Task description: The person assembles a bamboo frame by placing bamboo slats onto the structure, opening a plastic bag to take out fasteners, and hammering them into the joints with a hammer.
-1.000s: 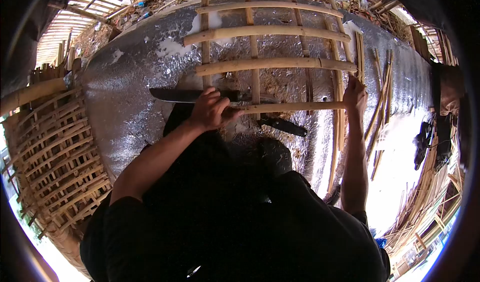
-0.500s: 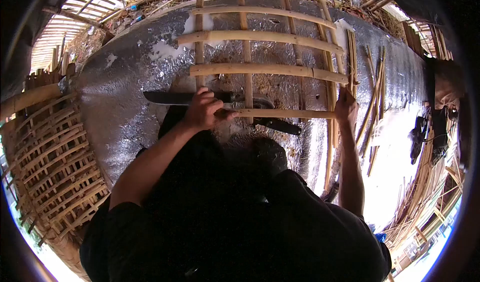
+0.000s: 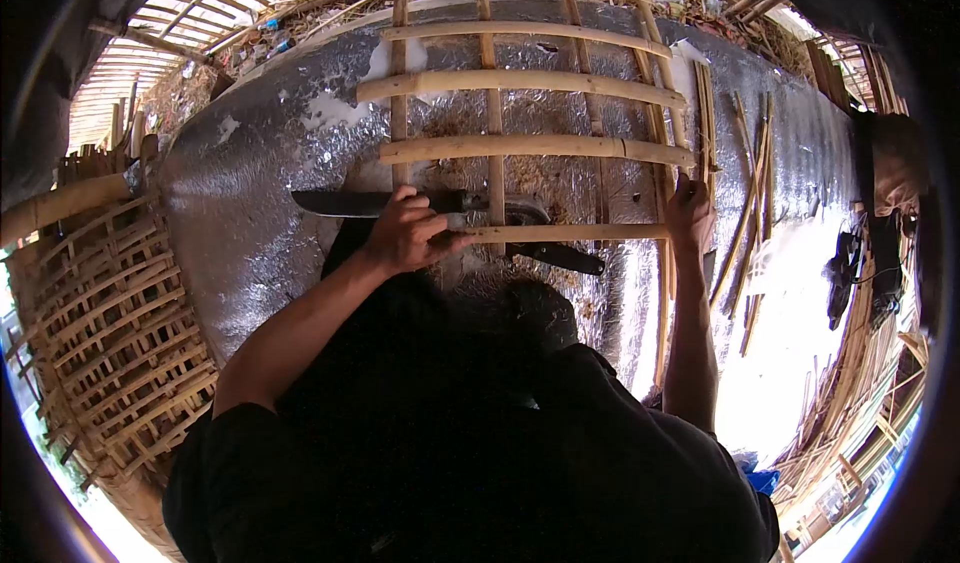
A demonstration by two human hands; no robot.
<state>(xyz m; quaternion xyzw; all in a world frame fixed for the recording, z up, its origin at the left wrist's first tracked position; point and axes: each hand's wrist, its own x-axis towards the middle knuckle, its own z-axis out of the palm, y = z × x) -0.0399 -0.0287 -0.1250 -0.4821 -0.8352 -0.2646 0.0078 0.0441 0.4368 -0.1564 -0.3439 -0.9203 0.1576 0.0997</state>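
A lattice of bamboo strips spreads out before me, with crosswise slats lying over long lengthwise ones. The nearest crosswise bamboo slat runs between my hands. My left hand is closed on its left end, thumb along the slat. At the other end, my right hand grips the slat where it meets the right-hand lengthwise strips; its fingertips are partly hidden. Beneath the lattice, beside my left hand, lies a large knife with a dark blade. A black-handled tool lies just below the slat.
Silvery foil sheeting covers the surface under the work. Loose bamboo strips lie at the right. A woven bamboo panel stands at the left. Debris and scraps lie along the far edge. Another person's hand appears at far right.
The view has shifted slightly. The nearest slat sits a little lower, and both hands have moved slightly with it, still holding its ends.
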